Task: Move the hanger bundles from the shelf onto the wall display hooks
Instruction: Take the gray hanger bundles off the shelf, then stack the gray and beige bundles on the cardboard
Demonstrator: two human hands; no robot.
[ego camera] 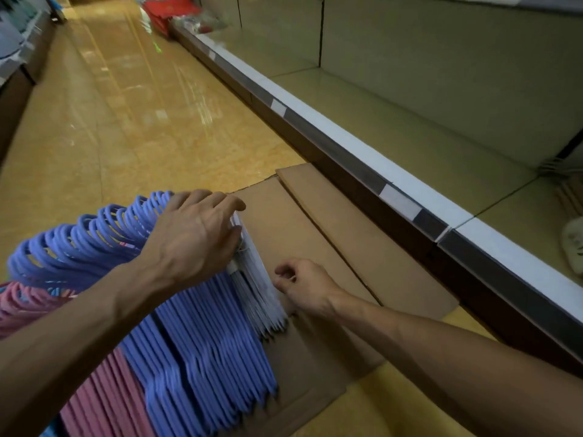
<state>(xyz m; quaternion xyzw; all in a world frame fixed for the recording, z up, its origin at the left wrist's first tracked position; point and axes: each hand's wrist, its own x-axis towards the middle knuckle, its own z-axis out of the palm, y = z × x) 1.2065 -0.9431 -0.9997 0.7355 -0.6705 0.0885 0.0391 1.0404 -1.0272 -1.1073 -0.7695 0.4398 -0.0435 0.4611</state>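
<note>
A glossy yellow aisle floor (104,115) fills the upper left of the frame, bordered along the right by a long low shelf (419,127) whose white and dark front edge runs diagonally from top centre to lower right. Flattened cardboard (318,222) covers the floor at centre, beside the shelf base. On it, across the lower left, lies a row of blue hangers (202,348) with hooks fanned toward the left edge, pink hangers (104,395) packed behind them at the lower left corner, and a white hanger bundle (265,298) at the row's front end. The person's left hand (195,238) curls over the top of the white bundle, fingers bent around its upper end. The right hand (303,288), fingers curled, pinches the bundle's lower side at centre frame.
</note>
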